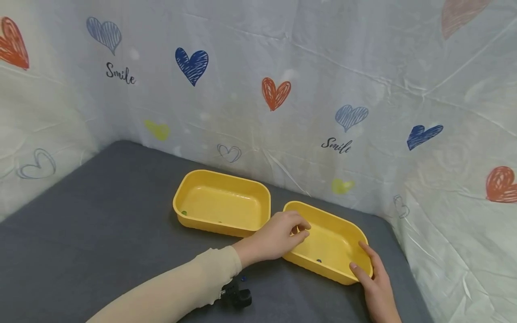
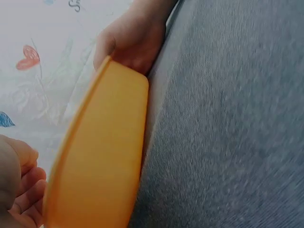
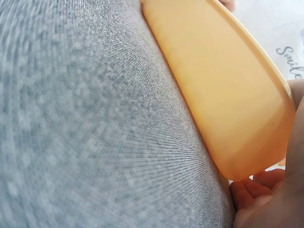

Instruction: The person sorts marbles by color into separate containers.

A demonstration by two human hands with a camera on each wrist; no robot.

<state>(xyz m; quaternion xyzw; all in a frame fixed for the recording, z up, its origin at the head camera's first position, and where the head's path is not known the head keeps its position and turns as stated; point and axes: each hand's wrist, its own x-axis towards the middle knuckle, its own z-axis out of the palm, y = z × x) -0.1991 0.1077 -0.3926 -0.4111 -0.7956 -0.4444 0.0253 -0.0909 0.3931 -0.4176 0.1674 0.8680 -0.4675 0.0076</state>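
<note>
Longways between the hands, the yellow tray (image 1: 330, 246) is gripped by the right hand (image 1: 376, 282); whether the bent left hand (image 1: 276, 235) is empty cannot be told.

Your right hand (image 3: 278, 192) holds the end of the yellow tray (image 3: 218, 95), which rests on grey ribbed fabric (image 3: 95, 128). Beyond it you see white cloth (image 3: 266, 26) lettered "Smile"; a sliver of your left hand (image 3: 229, 4) shows above.

Two yellow trays (image 1: 226, 204) (image 1: 331, 244), two hands (image 1: 276, 235) (image 1: 378, 285)
</note>
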